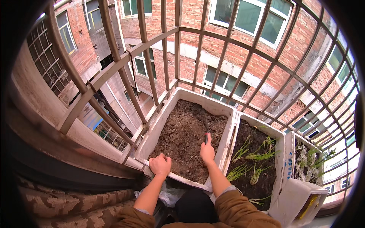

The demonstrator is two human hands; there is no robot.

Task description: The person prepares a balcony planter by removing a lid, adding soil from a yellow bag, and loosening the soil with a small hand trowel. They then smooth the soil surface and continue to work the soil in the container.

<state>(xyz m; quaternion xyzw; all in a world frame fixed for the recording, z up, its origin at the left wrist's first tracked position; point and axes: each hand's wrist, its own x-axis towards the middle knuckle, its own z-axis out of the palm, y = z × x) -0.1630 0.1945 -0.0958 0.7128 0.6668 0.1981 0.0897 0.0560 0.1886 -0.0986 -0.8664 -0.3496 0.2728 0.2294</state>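
My right hand (207,151) grips the dark handle, with a red part, of a small garden hand tool (206,128). The tool's far end is in the brown, crumbly soil (185,131), so its shape is hidden. This soil fills a large white foam planter box (154,135). At the box's near left corner my left hand (160,164) rests on the rim, its fingers curled over the edge. Just right of that box, a second foam box (281,151) holds darker soil with several clumps of green, grass-like plants (258,155).
Metal security bars (251,50) enclose the far and left sides. A third foam box (293,154) with plants stands at the right, beside a small tilted foam box (302,193). A crumpled clear plastic bag (169,196) lies below the near rim. Patterned fabric (71,202) is at lower left.
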